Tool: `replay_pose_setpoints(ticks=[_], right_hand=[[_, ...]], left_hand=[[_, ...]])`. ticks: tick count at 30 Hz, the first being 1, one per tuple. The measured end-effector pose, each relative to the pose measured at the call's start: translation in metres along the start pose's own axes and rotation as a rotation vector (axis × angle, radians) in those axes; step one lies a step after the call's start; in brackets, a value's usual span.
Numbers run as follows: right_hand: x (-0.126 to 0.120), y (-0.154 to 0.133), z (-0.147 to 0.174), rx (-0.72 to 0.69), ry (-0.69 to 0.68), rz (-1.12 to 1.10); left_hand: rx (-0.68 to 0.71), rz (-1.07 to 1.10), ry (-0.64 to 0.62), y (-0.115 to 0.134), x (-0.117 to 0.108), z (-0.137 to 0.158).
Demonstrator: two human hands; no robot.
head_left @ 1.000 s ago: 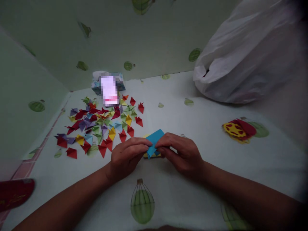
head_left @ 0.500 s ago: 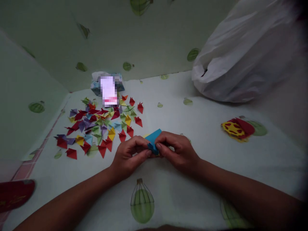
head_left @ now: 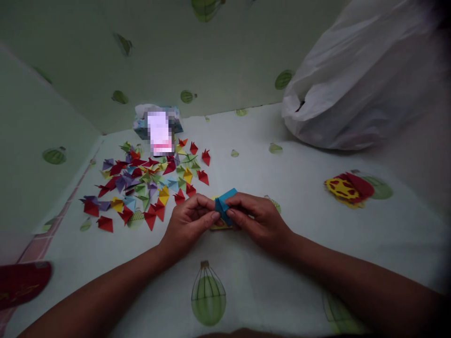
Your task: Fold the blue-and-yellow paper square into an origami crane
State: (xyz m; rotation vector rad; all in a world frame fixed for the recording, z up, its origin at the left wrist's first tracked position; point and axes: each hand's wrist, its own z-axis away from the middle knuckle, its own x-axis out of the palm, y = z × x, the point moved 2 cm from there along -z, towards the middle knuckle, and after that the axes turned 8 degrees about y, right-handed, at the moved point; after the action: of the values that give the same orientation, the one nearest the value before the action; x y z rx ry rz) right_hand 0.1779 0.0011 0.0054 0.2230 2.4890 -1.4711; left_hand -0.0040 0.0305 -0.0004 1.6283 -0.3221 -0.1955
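A piece of folded blue paper point(head_left: 222, 206) is pinched between both hands near the middle of the view. My left hand point(head_left: 192, 218) grips its left edge between thumb and index finger. From the other side, my right hand point(head_left: 257, 216) holds it the same way. One upper corner of the paper sticks up between the hands. Beneath lies something flat and yellow point(head_left: 220, 227), mostly hidden by the fingers. Left of my hands, many small folded paper pieces point(head_left: 150, 218) in red, purple, green, yellow and blue are spread over the patterned surface.
A blurred-out bright screen point(head_left: 160, 134) leans on a tissue box point(head_left: 141, 126) behind the folded pieces. At the back right stands a large white plastic bag point(head_left: 327, 112). Yellow and red cut-outs point(head_left: 343, 188) lie to the right, and a dark red object point(head_left: 24, 284) is at the left edge.
The blue paper has turned between my fingers, and its folded part now shows more as an upright point. My left fingers have shifted slightly; the surroundings are the same.
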Motion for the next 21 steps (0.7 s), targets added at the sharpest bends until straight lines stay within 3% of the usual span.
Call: replay_pose_setpoints(ticks=[4,7,15,21], right_hand=[[0.0007,-0.0003,0.0008,0.028,0.048,0.043],[0.0018,-0.0009,0.0017,0.105,0.063,0.040],[0.0048,0.0068,0.0015,0.530,-0.014,-0.361],[0.0050,0.0072,0.0007,0.584,-0.022,-0.415]], left_hand=[[0.024,-0.044,0.023,0.0021,0.0016,0.0027],[-0.036,-0.021,0.008,0.0015,0.0036,0.0046],[-0.238,0.131,0.010,-0.0048,0.0046,0.0049],[-0.270,0.140,0.004,-0.0046,0.0049,0.0056]])
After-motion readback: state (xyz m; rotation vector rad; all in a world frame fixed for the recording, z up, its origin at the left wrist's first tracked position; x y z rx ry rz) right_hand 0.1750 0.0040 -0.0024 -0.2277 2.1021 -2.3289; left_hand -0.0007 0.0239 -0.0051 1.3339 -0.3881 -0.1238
